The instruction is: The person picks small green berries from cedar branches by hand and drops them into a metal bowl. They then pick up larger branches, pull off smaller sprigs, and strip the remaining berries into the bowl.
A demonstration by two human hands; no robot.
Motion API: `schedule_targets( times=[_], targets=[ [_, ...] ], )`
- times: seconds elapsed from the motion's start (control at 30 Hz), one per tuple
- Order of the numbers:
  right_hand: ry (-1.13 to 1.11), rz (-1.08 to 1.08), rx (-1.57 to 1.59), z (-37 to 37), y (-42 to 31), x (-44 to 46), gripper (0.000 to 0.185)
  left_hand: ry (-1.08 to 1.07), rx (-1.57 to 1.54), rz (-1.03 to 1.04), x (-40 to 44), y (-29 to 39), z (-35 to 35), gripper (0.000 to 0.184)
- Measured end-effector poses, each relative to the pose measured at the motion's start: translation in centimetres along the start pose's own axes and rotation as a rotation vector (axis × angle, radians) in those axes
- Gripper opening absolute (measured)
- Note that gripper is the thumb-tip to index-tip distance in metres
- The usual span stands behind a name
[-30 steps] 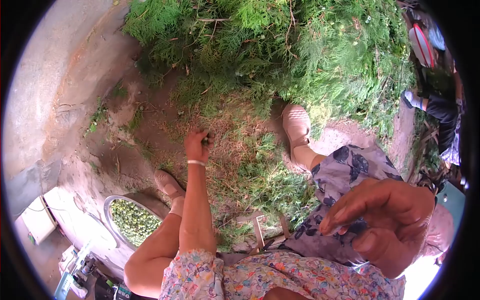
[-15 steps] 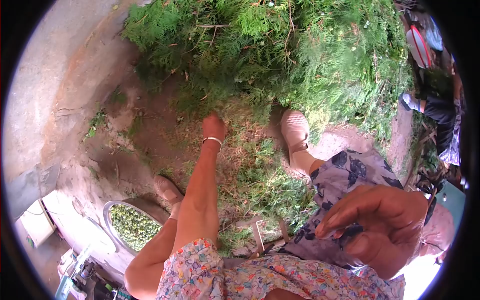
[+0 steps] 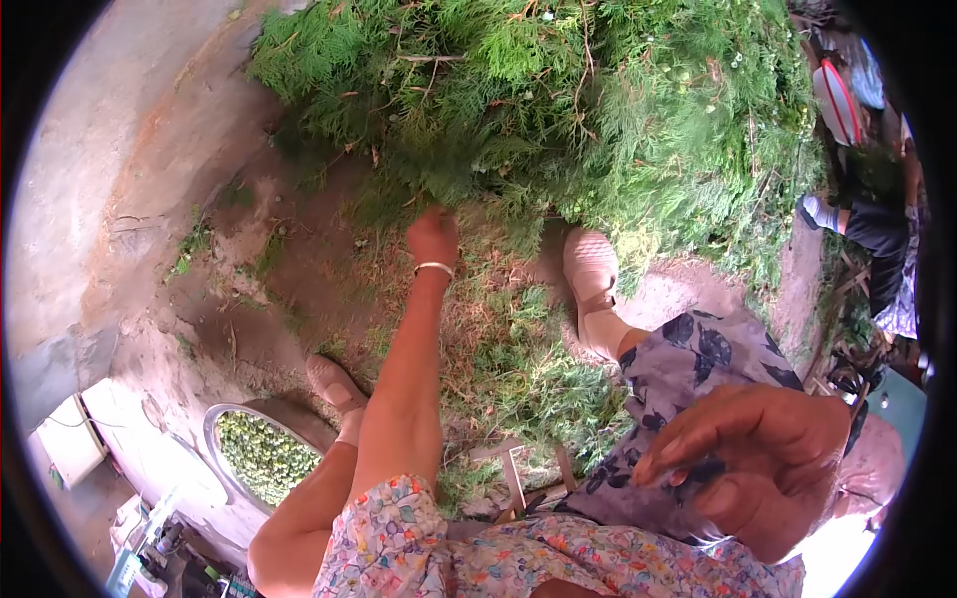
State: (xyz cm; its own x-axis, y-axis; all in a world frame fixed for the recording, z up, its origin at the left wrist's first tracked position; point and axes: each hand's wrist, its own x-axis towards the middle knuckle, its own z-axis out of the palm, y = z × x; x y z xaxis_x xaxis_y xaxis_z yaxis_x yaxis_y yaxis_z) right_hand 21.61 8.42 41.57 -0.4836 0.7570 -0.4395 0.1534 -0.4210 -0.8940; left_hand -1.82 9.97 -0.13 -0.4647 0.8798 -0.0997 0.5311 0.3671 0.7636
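Note:
My left hand (image 3: 434, 235), with a pale bracelet at the wrist, is closed at the lower edge of a big heap of green conifer branches (image 3: 518, 110). Its fingertips meet the foliage and seem wrapped round a sprig, though the greenery partly hides them. Close to the camera at lower right is my right hand (image 3: 763, 463). Its fingers are loosely curled, the thumb stands apart from them, and nothing shows between. Loose clippings (image 3: 538, 389) lie on the soil between my shoes.
A metal-rimmed basin (image 3: 215, 427) full of small green pieces stands at lower left. A concrete wall (image 3: 90, 189) rises on the left. Wooden pieces (image 3: 513, 478) lie near my lap. Another person's shoe (image 3: 819, 212) and a white-and-red object (image 3: 835, 102) are at right.
My left hand appears slightly further right and higher, still at the branch edge. The right hand keeps its curled shape, and the view has shifted a little.

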Motion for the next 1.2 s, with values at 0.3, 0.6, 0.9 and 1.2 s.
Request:
schedule_targets(
  times=[0.3,0.6,0.9,1.2],
  targets=[
    [0.060,0.038,0.005,0.7,-0.1,0.2,0.024,-0.170,-1.033,-0.633,-3.6,-0.5,-3.6,0.016],
    [0.102,0.031,0.004,2.0,0.2,0.4,0.031,0.253,-0.066,-0.396,0.2,-8.7,-9.8,0.016],
    [0.119,0.049,-0.005,2.7,0.0,0.8,0.031,-0.037,0.566,-0.255,1.8,-9.1,-9.2,0.017],
    [0.057,0.062,0.007,2.6,-0.1,0.0,0.029,0.107,-1.419,-0.763,-12.0,-10.0,-13.3,0.018]
  ],
)
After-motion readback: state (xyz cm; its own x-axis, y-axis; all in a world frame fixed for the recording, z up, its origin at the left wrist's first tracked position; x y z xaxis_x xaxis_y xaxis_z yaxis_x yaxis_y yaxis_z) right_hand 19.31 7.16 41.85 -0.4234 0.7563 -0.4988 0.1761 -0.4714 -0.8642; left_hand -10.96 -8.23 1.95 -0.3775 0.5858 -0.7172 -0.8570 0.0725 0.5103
